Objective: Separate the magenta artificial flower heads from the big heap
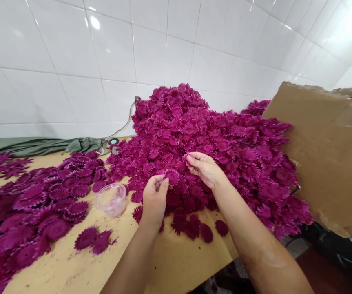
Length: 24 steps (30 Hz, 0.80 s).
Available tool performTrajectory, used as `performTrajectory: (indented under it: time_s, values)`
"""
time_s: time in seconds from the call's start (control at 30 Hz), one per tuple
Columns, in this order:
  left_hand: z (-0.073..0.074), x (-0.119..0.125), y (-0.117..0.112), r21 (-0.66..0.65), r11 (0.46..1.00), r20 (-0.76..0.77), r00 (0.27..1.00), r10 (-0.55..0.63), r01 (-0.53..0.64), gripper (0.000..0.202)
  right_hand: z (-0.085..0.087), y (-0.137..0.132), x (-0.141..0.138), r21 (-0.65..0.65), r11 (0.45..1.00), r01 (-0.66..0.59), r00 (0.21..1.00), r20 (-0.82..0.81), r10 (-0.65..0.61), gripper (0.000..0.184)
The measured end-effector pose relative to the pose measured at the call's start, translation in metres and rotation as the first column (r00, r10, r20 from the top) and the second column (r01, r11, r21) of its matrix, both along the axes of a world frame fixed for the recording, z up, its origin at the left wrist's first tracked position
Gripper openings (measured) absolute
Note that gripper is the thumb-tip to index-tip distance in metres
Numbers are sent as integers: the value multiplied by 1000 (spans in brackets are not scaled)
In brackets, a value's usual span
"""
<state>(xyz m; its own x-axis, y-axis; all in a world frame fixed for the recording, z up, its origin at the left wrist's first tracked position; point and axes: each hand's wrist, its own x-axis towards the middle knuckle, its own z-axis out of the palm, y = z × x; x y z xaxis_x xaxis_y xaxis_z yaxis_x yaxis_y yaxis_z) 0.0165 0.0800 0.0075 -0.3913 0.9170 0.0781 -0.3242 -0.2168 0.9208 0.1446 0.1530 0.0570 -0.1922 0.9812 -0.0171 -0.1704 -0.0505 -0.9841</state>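
My left hand [156, 196] pinches the edge of a magenta artificial flower [172, 177] between thumb and fingers. To its right and slightly higher, my right hand [202, 166] has its fingertips closed on a small magenta petal piece [188, 161], mostly covered by the fingers. Directly behind both hands rises a large heap of magenta artificial flowers [176, 122]. Several loose petal discs [206, 232] lie at the heap's front edge, below my hands. A clear plastic tub [111, 199] with pale residue inside stands left of my left hand.
More flat magenta petal layers [35, 220] spread across the left of the tan tabletop [176, 265]. A green cloth [41, 146] lies along the white tiled wall [111, 53]. At the right, a big cardboard sheet [325, 155] leans beside the heap.
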Motion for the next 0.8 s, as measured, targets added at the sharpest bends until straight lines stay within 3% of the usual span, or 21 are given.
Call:
performTrajectory:
  time_s: [0.13, 0.3, 0.5, 0.63, 0.8]
  values:
    - [1, 1, -1, 12, 1000, -14, 1000, -23, 23, 21, -4, 5, -2, 86, 996, -20, 999, 35, 17, 46]
    - [1, 2, -2, 20, 998, -16, 998, -54, 54, 19, -6, 6, -5, 98, 995, 10, 999, 29, -13, 51]
    - [1, 3, -3, 22, 996, 9, 997, -82, 82, 18, 2, -1, -2, -23, 990, -139, 990, -18, 139, 46]
    - [1, 2, -4, 30, 995, 13, 996, -93, 93, 16, 2, -1, -1, -26, 988, -154, 988, 23, 155, 44]
    - [3, 0, -7, 45, 981, -24, 982, -187, 188, 35, -5, -1, -8, 56, 978, -200, 970, 153, 190, 48]
